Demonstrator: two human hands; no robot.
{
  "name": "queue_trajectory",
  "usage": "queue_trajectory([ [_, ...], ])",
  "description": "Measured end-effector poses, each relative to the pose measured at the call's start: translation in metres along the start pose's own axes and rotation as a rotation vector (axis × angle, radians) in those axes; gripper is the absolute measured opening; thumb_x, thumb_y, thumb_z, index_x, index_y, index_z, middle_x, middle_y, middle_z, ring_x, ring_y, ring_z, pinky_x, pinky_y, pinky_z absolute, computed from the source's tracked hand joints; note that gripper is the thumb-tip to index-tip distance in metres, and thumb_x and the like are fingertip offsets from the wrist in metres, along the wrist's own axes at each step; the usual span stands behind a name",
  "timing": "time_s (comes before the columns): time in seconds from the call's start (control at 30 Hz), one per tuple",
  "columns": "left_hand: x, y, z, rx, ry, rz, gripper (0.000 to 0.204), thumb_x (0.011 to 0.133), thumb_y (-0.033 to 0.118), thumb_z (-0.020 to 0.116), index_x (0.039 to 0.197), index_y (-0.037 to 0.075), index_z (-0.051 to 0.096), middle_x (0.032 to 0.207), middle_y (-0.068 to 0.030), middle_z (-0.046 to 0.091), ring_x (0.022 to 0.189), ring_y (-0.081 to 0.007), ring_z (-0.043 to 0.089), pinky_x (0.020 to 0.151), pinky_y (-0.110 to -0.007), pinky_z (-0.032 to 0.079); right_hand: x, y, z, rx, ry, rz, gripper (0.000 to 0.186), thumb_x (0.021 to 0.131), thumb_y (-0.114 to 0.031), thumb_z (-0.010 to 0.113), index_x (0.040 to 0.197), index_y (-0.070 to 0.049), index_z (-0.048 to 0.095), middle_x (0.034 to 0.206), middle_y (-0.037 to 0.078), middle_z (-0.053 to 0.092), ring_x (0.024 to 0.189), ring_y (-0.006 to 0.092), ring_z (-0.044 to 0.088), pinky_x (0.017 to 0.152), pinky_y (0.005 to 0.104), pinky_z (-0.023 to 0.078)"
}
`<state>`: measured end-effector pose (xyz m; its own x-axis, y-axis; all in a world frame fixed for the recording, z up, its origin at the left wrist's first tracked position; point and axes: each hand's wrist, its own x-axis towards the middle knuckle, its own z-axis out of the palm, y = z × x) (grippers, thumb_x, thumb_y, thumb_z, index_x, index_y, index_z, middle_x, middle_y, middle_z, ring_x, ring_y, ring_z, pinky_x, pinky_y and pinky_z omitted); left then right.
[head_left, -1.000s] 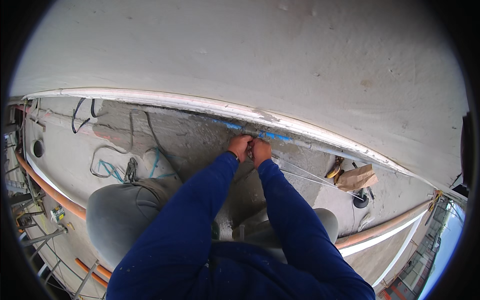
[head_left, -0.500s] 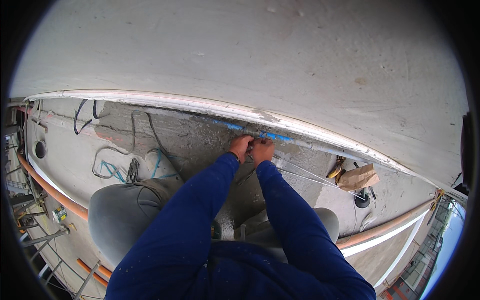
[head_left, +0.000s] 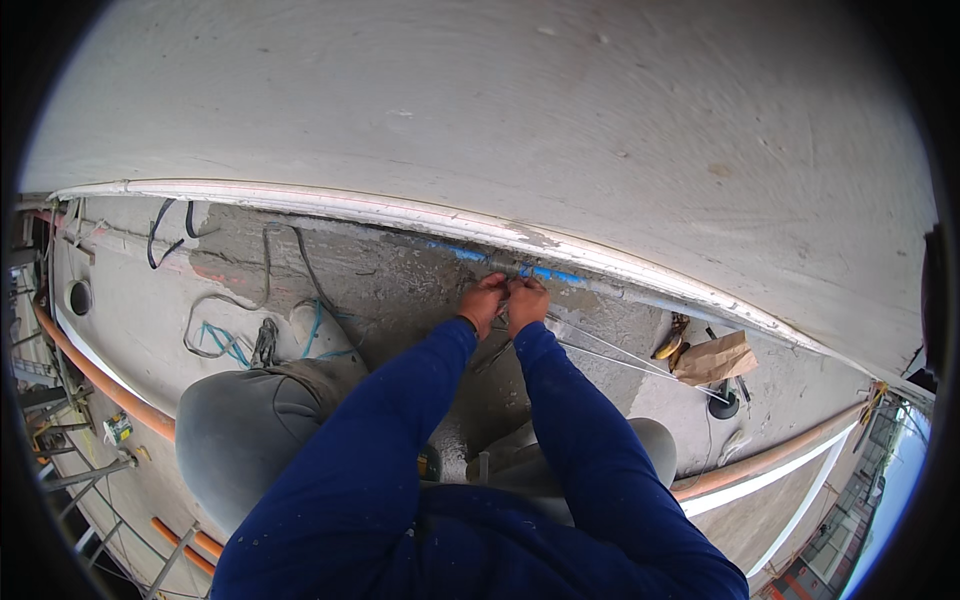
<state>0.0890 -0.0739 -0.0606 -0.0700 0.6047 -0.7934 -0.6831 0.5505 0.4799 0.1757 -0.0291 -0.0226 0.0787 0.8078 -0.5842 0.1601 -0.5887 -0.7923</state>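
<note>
My left hand (head_left: 482, 303) and my right hand (head_left: 527, 303) are close together at the foot of the wall. Both have their fingers pinched, and what lies between the fingertips is too small to make out. Just beyond them a blue pipe (head_left: 553, 274) runs along the wall base, half coated in grey mortar. A greyish joint (head_left: 507, 268) on this pipe sits right at my fingertips. From beside my right hand, thin white strips (head_left: 625, 353) stretch right toward a round black object (head_left: 723, 402).
A brown paper bag (head_left: 717, 358) lies at the right, beside yellow-and-dark items (head_left: 671, 338). Dark cable (head_left: 268, 270) and teal cord (head_left: 228, 343) lie loosely at the left. A white ledge (head_left: 300, 197) follows the wall. Orange pipe rails (head_left: 110, 375) border the platform.
Both hands stay at the pipe joint. My left hand's fingers have shifted slightly, and the white strips have moved a little.
</note>
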Motion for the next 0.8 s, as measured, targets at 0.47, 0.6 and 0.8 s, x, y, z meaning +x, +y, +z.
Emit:
queue_trajectory([
  [0.47,0.021,0.012,-0.017,0.887,-0.046,0.364,0.026,0.099,0.02,0.061,0.112,-0.001,0.071,0.108,-0.0112,0.074,0.097,-0.0187,0.067,0.086,-0.036,0.052,0.025,0.018,-0.018,-0.504,-0.043,-0.182,0.03,0.088,-0.022,0.072,0.105,0.003,0.078,0.094,0.024,0.076,0.09,0.0372,0.075,0.084,0.0425,0.056],
  [0.6,0.038,0.005,-0.034,0.549,0.003,0.246,0.027,0.099,0.023,0.063,0.105,-0.002,0.072,0.101,-0.0163,0.075,0.091,-0.0246,0.07,0.081,-0.039,0.052,0.008,-0.001,-0.008,-0.656,-0.054,-0.271,0.029,0.089,-0.022,0.07,0.102,0.002,0.078,0.097,0.026,0.075,0.093,0.0423,0.073,0.086,0.0455,0.056],
  [0.8,0.05,0.007,-0.026,0.604,0.192,0.279,0.022,0.098,0.013,0.061,0.106,-0.005,0.071,0.1,-0.0164,0.075,0.089,-0.0272,0.07,0.078,-0.039,0.052,0.007,-0.005,-0.019,-0.653,-0.034,-0.439,0.022,0.088,-0.019,0.068,0.093,0.001,0.076,0.088,0.026,0.073,0.084,0.0428,0.072,0.079,0.0457,0.055],
])
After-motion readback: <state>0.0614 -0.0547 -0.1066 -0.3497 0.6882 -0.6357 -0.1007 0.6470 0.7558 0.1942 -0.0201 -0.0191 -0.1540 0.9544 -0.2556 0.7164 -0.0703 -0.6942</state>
